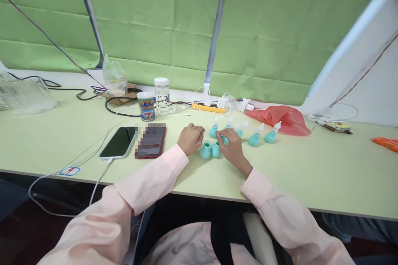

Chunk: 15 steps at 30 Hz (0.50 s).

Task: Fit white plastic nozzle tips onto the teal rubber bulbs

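Comfortably inside table edge (211, 195) — teal bulbs (205, 151)

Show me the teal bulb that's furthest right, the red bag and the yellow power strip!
Teal bulb (270, 137): head view, on its round teal body.
Red bag (281, 118): head view, on its crumpled middle.
Yellow power strip (209, 108): head view, on its long yellow side.

Black-screened phone (118, 143): near front edge of table (304, 174)
Red bag (280, 119): by back edge
Yellow power strip (207, 108): along back edge
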Tool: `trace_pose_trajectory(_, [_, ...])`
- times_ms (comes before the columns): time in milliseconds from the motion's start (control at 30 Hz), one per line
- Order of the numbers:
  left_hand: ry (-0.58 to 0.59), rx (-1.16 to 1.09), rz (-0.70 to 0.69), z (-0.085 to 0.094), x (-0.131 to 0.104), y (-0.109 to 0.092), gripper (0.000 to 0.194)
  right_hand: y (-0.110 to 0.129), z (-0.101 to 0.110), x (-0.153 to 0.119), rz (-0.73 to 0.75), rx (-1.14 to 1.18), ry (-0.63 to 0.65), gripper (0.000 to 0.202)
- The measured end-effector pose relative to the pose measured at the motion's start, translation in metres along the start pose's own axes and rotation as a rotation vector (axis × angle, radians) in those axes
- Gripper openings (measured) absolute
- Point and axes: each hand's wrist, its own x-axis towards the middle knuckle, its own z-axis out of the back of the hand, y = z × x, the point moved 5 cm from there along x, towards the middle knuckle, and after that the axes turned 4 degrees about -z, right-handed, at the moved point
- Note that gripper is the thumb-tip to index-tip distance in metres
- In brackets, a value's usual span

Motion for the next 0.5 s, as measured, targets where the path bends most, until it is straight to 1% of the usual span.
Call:
trace_pose_trajectory(100, [0.004,0.003,0.003,0.002,0.000,-0.002,0.023,-0.011,0.014,0.007,-0.056,0.021,-0.117,0.019])
trace_pose_trajectory(167, [0.020,0.006,-0.005,0.001,0.000,-0.003,0.023,-0.022,0.020,0.012,-0.105,0.002,-0.155,0.021])
trace_pose_trajectory(233, [0.032,0.011,-0.014,0.001,-0.001,-0.005,0.023,-0.035,0.023,0.015,-0.165,-0.051,-0.163,0.023])
trace_pose_trajectory(300, [0.047,0.022,-0.011,0.001,-0.001,-0.006,0.023,-0.047,0.022,0.017,-0.215,-0.127,-0.140,0.031])
trace_pose_trajectory(367, [0.071,0.031,0.001,0.001,-0.001,-0.007,0.023,-0.055,0.017,0.016,-0.231,-0.193,-0.086,0.038])
trace_pose_trajectory(500, [0.102,0.036,0.012,0.000,-0.001,-0.006,0.023,-0.063,0.004,0.008,-0.258,-0.270,0.065,0.039])
